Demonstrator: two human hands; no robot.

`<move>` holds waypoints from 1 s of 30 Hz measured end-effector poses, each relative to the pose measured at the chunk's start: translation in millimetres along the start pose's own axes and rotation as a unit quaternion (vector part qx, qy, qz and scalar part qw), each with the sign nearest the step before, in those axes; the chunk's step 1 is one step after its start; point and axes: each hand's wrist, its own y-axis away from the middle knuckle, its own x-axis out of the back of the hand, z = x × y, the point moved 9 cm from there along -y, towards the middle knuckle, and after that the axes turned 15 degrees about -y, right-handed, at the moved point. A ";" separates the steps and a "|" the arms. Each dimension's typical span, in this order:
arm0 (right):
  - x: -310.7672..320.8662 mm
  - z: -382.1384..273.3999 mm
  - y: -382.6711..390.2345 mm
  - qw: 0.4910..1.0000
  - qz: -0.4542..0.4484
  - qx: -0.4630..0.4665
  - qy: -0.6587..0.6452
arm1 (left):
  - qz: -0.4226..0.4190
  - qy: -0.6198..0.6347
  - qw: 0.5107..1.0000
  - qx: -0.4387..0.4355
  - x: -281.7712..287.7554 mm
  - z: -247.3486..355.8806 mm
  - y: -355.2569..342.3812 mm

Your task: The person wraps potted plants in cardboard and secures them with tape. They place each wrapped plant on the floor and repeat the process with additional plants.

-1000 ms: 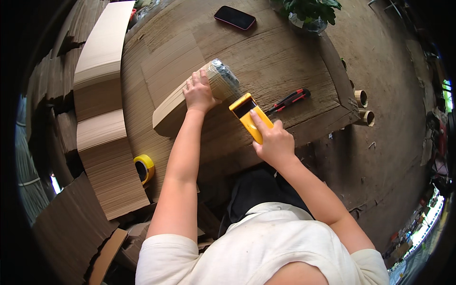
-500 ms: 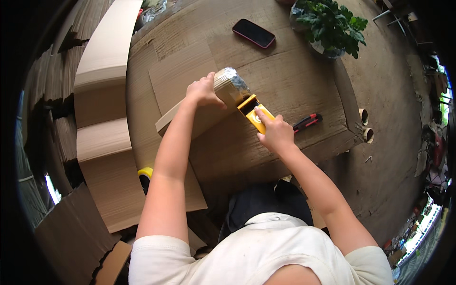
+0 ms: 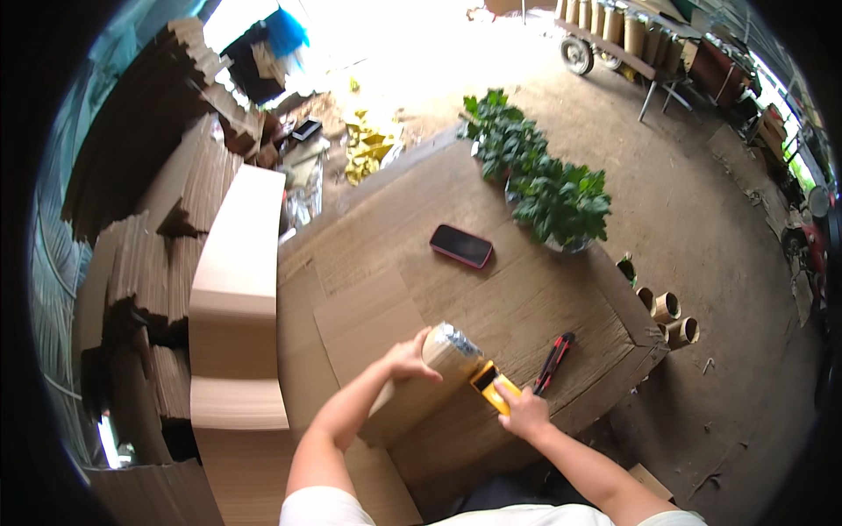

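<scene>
My left hand [image 3: 410,358] grips a long, narrow cardboard box [image 3: 454,361] near its far end, thumb on one side and fingers on the other. Shiny clear tape covers that end. In my right hand [image 3: 528,414] is a yellow tape dispenser [image 3: 495,390], its front against or very near the box's taped end; the exact contact is too small to tell. My index finger lies along the dispenser's top. Just right of it, a red and black utility knife [image 3: 554,361] lies on the wooden table [image 3: 544,294].
A phone [image 3: 461,246] and two leafy potted plants [image 3: 561,206] stand farther back on the table. Flat cardboard [image 3: 368,320] lies left of centre. Folded cardboard sheets [image 3: 235,254] and stacks [image 3: 145,272] line the left. Cardboard tubes [image 3: 667,307] stand beyond the right edge; a wheeled cart [image 3: 605,39] is behind.
The view has tilted up, so the table and hands sit lower and more of the room shows. Both hands keep their hold; the dispenser stays at the box's end.
</scene>
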 end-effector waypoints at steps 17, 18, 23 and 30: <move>63.8 -16.3 89.8 0.999 0.016 0.032 -0.005 | 0.143 0.112 0.983 0.014 -69.8 13.4 51.9; 64.6 -22.7 76.7 0.999 0.020 0.037 0.011 | 0.185 -0.015 0.982 0.033 -55.9 35.5 65.5; 66.8 -49.7 30.4 0.998 0.023 0.063 -0.008 | 0.219 -0.205 0.932 0.205 -75.9 102.8 86.2; 66.7 -31.7 57.0 0.997 -0.006 0.081 -0.018 | 0.228 -0.224 0.909 0.268 -86.3 87.4 64.8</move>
